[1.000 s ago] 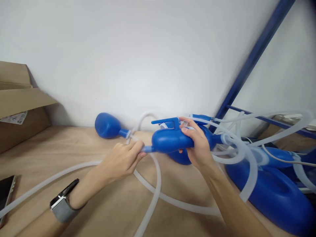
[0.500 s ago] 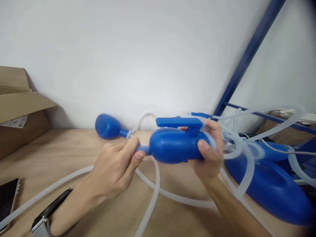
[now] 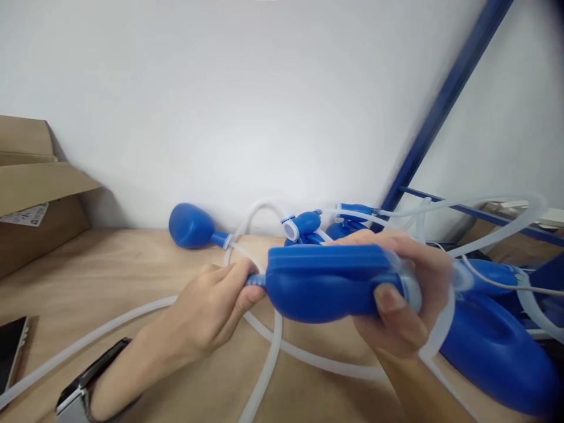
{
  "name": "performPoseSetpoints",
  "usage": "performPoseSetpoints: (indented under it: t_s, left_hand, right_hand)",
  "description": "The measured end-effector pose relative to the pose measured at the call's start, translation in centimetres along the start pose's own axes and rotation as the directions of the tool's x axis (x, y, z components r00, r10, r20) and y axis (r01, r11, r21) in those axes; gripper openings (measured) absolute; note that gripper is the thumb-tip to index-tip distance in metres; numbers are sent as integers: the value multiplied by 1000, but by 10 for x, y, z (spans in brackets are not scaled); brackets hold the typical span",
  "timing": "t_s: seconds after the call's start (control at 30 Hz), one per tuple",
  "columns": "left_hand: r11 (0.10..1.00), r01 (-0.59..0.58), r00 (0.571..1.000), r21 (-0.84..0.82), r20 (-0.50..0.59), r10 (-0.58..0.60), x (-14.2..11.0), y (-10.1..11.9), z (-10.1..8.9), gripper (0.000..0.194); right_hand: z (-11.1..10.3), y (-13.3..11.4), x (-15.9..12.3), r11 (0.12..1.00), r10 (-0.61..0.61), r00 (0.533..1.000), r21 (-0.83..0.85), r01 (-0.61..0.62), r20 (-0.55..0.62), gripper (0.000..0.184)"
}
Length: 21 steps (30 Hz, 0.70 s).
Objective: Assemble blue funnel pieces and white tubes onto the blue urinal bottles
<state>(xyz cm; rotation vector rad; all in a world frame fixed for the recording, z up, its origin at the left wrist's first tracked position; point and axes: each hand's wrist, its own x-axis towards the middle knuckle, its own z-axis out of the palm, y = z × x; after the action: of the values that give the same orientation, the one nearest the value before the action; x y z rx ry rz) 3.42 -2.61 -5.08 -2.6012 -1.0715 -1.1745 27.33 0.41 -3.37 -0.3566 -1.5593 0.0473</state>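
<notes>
A blue plastic urinal funnel [image 3: 317, 285] lies sideways above the table, its nozzle pointing left. My right hand [image 3: 400, 299] wraps round its wide end beside the whitish rim, thumb on the near side. At the other end, my left hand [image 3: 220, 302] pinches the end of a translucent hose [image 3: 106, 326] at the ribbed nozzle [image 3: 256, 281]. My fingers hide most of that joint. Behind my left hand a blue bulb-shaped piece [image 3: 191, 226] rests against the wall, its narrow neck joined to thin tubing.
More blue funnels [image 3: 304, 226] with hoses lie by the wall. A large blue container [image 3: 497, 352] is at the right, near a blue metal frame [image 3: 445, 117]. A cardboard box [image 3: 39, 235] and a phone [image 3: 11, 349] are at the left. Hose loops cross the table.
The funnel has turned about its length, its handle swinging from the top toward me, and sits slightly lower. My right hand has shifted right and down, uncovering the funnels behind.
</notes>
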Motion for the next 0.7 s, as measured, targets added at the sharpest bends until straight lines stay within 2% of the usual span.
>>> performPoseSetpoints:
  t_s: [0.07,0.17,0.27,0.37,0.47,0.57,0.6,0.67,0.7]
  left_hand:
    - [992,-26,999,119,25,24,-3,-3,6,39]
    - [970,-51,998,237,47,41,-8,-7,15,44]
    - [952,-64,998,300,45,53,-10,-11,24,43]
    - [929,-137,990,344,31,135,-10,-13,29,43]
    - [887,-213,973,409,8,230,-6,-16,29,40]
    - [862,-212,973,460,14,232,-1,-21,25,36]
    - [860,-199,976,470,18,216,0,-23,23,37]
    - [853,-153,985,500,3,175,3,-25,20,35]
    - [842,-126,986,524,-29,166,4,-25,18,32]
  right_hand:
    - [-1,-9,5,998,12,1000,-55,-13,-22,23]
    - [-2,-17,10,982,126,992,-145,-123,14,27]
    - [-1,-17,12,968,232,972,-109,-227,35,29]
    - [2,-9,12,933,358,933,-49,-356,39,27]
    - [6,6,9,869,493,869,14,-494,45,27]
    - [11,24,4,782,610,787,86,-617,96,27]
    - [12,29,2,764,627,772,108,-636,104,27]
    - [14,37,-1,759,627,773,148,-634,98,28]
    - [15,40,-3,773,609,788,156,-614,84,29]
